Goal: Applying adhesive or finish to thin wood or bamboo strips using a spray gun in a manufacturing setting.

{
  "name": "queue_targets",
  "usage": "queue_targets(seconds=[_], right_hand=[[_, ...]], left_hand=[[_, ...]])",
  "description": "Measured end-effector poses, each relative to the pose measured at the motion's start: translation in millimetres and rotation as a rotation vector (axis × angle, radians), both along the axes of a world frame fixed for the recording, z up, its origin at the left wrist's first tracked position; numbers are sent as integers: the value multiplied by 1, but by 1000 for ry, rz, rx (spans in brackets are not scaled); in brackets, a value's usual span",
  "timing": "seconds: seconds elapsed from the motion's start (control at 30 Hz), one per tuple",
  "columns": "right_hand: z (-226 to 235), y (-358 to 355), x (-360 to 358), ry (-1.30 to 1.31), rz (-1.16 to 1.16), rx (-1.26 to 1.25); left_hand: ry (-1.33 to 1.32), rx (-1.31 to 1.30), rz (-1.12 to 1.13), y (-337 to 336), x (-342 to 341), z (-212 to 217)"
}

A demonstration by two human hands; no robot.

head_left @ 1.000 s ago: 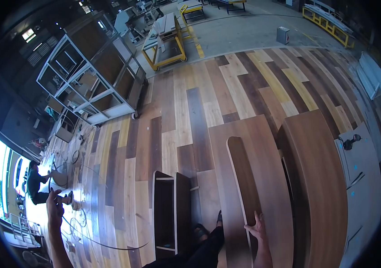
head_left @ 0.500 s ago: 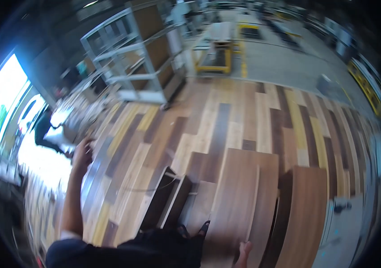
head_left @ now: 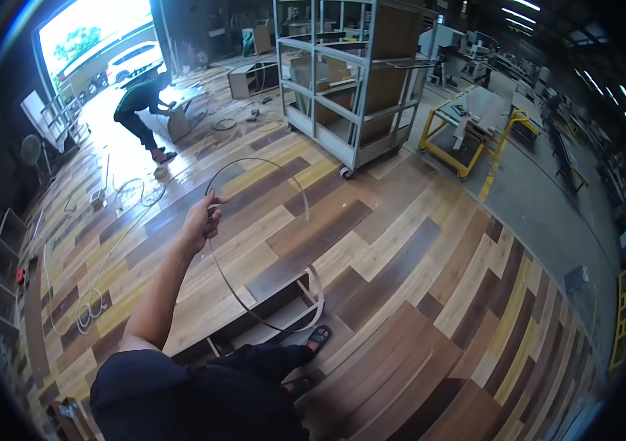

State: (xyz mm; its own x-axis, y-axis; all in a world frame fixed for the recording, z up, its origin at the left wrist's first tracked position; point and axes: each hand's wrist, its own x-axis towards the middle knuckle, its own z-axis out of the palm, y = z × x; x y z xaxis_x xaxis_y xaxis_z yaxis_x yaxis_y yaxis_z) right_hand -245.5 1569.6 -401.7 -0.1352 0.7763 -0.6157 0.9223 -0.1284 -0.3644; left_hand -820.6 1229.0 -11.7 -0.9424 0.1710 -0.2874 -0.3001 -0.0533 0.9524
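Note:
My left hand (head_left: 203, 224) is stretched out ahead, fingers curled around a thin flexible strip (head_left: 319, 295). The strip is dark on one face and pale on the other. One part arcs above the hand to the right; another loops down toward my feet. Below it on the floor lies an open, dark-edged cabinet box (head_left: 283, 312), beside my sandalled foot (head_left: 319, 337). A brown wood-grain panel (head_left: 394, 353) lies at the lower right, with a second panel (head_left: 463, 411) beyond it. My right hand is out of view.
A grey metal rack on wheels (head_left: 359, 110) stands ahead, with a yellow trolley (head_left: 441, 152) to its right. Another person (head_left: 139, 103) bends over a box at the far left. Coiled strips (head_left: 92, 312) lie on the plank-patterned floor at left. A fan (head_left: 31, 149) stands farther left.
My view has swung left. My left hand now shows clearly with the strip looping from it. My right hand, earlier at the panel's edge, has left the picture.

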Motion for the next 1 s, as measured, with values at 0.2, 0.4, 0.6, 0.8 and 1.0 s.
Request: queue_targets(seconds=[0.2,0.4,0.6,0.8,1.0], right_hand=[[32,58,-75,-41,109,18],[52,152,-157,-77,173,52],[71,189,-189,-135,124,26],[69,214,-223,-152,-224,48],[122,367,-333,409,-386,105]], left_hand=[[-102,113,103,61,-70,-57],[-268,377,78,173,-139,-68],[-364,745,-78,276,-196,-60],[-419,547,-230,463,-222,-65],[-362,213,-501,637,-276,-87]])
